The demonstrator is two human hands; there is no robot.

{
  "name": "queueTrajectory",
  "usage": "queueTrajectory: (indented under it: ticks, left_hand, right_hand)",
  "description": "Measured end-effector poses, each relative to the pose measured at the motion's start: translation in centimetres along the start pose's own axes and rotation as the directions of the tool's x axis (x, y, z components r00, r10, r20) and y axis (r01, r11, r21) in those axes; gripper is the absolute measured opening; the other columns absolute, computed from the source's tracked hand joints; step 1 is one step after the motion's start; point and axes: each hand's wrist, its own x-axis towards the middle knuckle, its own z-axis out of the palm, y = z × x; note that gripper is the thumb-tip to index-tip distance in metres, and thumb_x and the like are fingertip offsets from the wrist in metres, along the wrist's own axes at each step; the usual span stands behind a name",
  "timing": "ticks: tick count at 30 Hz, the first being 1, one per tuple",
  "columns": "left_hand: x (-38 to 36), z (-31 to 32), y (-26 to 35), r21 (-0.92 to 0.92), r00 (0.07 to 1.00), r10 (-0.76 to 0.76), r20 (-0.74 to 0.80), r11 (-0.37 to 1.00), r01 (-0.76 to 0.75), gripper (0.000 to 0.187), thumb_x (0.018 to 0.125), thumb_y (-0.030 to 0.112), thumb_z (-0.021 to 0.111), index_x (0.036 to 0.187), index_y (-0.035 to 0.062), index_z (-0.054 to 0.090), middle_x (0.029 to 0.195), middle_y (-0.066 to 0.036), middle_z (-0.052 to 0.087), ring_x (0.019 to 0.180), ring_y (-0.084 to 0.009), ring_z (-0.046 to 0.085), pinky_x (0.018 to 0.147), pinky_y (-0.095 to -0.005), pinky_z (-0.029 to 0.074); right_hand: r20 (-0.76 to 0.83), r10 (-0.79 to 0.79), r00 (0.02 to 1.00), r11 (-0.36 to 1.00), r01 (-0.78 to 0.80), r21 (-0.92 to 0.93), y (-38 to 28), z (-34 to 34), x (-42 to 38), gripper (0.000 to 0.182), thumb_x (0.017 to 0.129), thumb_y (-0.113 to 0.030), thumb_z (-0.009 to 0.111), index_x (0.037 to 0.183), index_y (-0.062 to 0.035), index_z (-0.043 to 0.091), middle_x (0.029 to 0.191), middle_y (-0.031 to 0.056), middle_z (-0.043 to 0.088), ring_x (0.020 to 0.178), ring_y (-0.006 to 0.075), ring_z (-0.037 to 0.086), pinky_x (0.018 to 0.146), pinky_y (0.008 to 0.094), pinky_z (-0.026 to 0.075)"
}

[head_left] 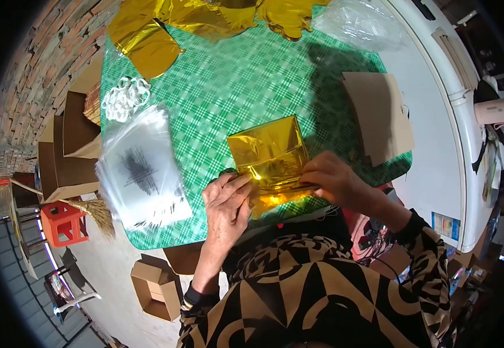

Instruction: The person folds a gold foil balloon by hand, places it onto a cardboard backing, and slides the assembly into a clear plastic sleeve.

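A square piece of shiny gold foil (269,139) lies near the front edge of the green checked table, creased across its lower part. The fingers of my left hand (227,206) are closed at its lower left corner. At the lower right corner, my right hand (334,178) pinches the foil's edge. Between the two hands the near edge of the foil is folded and crumpled, bright with reflections. To the left of my left hand lies a fanned stack of clear plastic bags (138,174) with dark printing.
More gold foil (205,20) covers the table's far edge, beside crumpled clear plastic (359,26). White rings (125,100) lie at the left, brown cardboard sheets (376,116) at the right. A red stool (64,223), a broom (96,213) and open cardboard boxes (156,287) stand around the table.
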Motion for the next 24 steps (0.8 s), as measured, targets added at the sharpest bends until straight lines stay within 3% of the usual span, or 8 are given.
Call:
queueTrajectory:
  ticks: [4, 7, 13, 16, 19, 22, 24]
  left_hand:
    - [0.04, -0.03, 0.36, -0.058, 0.999, -0.041, 0.016, 0.997, 0.042, 0.029, 0.079, -0.004, 0.07, 0.106, 0.002, 0.078, 0.126, -0.005, 0.075, 0.127, -0.0293, 0.06, 0.11, -0.0439, 0.036]
    - [-0.09, -0.1, -0.05, 0.004, 1.0, -0.018, 0.022, 1.0, 0.018, 0.035, 0.076, 0.0, 0.078, 0.11, 0.0064, 0.079, 0.124, -0.001, 0.074, 0.122, -0.0252, 0.062, 0.106, -0.0424, 0.039]
    - [0.12, -0.01, 0.2, -0.042, 0.999, -0.038, 0.003, 0.998, 0.038, 0.036, 0.075, -0.004, 0.077, 0.109, 0.0061, 0.079, 0.124, -0.001, 0.074, 0.121, -0.0255, 0.063, 0.106, -0.0422, 0.039]
    - [0.19, -0.13, 0.22, -0.046, 0.998, -0.058, 0.026, 0.997, 0.059, 0.034, 0.075, -0.004, 0.077, 0.107, 0.0061, 0.078, 0.124, -0.001, 0.074, 0.121, -0.0257, 0.062, 0.106, -0.0418, 0.039]
    - [0.26, -0.26, 0.4, -0.034, 0.998, -0.063, 0.023, 0.997, 0.063, 0.032, 0.075, -0.003, 0.078, 0.106, 0.0059, 0.078, 0.124, -0.001, 0.074, 0.122, -0.0258, 0.062, 0.106, -0.0416, 0.039]
    - [-0.1, 0.1, -0.18, -0.039, 0.998, -0.063, 0.032, 0.997, 0.064, 0.03, 0.08, 0.01, 0.083, 0.11, 0.0061, 0.079, 0.127, -0.002, 0.074, 0.126, -0.0276, 0.06, 0.108, -0.0424, 0.037]
    - [0.0, -0.05, -0.03, -0.062, 0.997, -0.07, 0.034, 0.995, 0.072, 0.026, 0.083, 0.012, 0.082, 0.108, 0.0047, 0.08, 0.126, -0.004, 0.074, 0.125, -0.0284, 0.059, 0.107, -0.0425, 0.037]
  right_hand:
    - [-0.019, -0.057, 0.998, 0.998, 0.057, 0.0, 0.2, 0.21, -0.06, 0.044, 0.072, 0.005, 0.078, 0.114, -0.0039, 0.067, 0.111, 0.0092, 0.066, 0.109, 0.0328, 0.06, 0.095, 0.0407, 0.055]
    - [-0.043, -0.007, 0.999, 1.0, 0.008, 0.003, 0.5, 0.39, -0.11, 0.041, 0.073, 0.008, 0.076, 0.112, -0.0031, 0.066, 0.108, 0.0093, 0.065, 0.107, 0.0327, 0.06, 0.092, 0.041, 0.055]
    - [-0.102, 0.139, 0.985, 0.989, -0.133, 0.065, 0.12, 0.64, 0.45, 0.034, 0.079, 0.01, 0.07, 0.11, -0.002, 0.064, 0.103, 0.0108, 0.064, 0.102, 0.0345, 0.061, 0.086, 0.0432, 0.054]
    - [-0.144, 0.107, 0.984, 0.992, -0.095, 0.085, 0.33, 0.78, 0.69, 0.036, 0.073, 0.014, 0.066, 0.105, -0.0031, 0.066, 0.099, 0.0125, 0.065, 0.096, 0.0364, 0.061, 0.08, 0.044, 0.053]
    - [-0.067, 0.054, 0.996, 0.996, -0.049, 0.076, 0.51, 0.56, 0.44, 0.032, 0.08, 0.009, 0.069, 0.109, -0.0022, 0.064, 0.101, 0.0129, 0.063, 0.1, 0.0361, 0.06, 0.086, 0.0447, 0.054]
    - [-0.084, 0.095, 0.992, 0.992, -0.087, 0.09, 0.27, 0.41, 0.65, 0.031, 0.078, 0.011, 0.066, 0.105, -0.0033, 0.065, 0.097, 0.0136, 0.063, 0.092, 0.0371, 0.059, 0.078, 0.045, 0.051]
    - [-0.125, 0.092, 0.988, 0.991, -0.078, 0.111, 0.36, 0.61, 0.85, 0.026, 0.083, 0.007, 0.066, 0.106, -0.0029, 0.064, 0.097, 0.0138, 0.063, 0.091, 0.0368, 0.059, 0.078, 0.0453, 0.051]
